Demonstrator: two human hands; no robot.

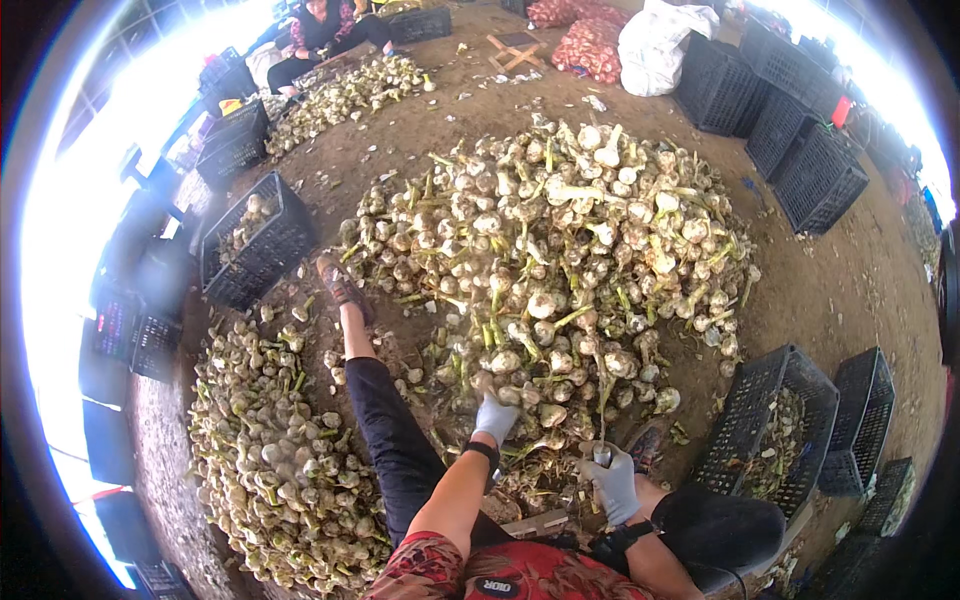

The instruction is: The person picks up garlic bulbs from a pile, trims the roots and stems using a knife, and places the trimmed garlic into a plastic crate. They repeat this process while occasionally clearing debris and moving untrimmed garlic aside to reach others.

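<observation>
My left hand (494,416), in a pale glove, reaches to the near edge of a large heap of garlic bulbs (560,230) with stems. Its fingers blur into the bulbs, so I cannot make out whether it grips one. My right hand (618,488), gloved too, is closed around a short hand tool (602,455) with a shiny round metal end; its exact kind does not show. Cut stems and leafy scraps (535,480) lie on the ground between the hands. To the left of my outstretched leg is a second garlic heap (275,460), its bulbs mostly short-stemmed.
Black plastic crates stand around: one with garlic (255,240) at left, one with scraps (775,430) at right, and stacked crates (800,150) at back right. A white sack (660,45), red mesh bags (590,50) and a small stool (516,52) are behind. Another person (325,35) sits at far left.
</observation>
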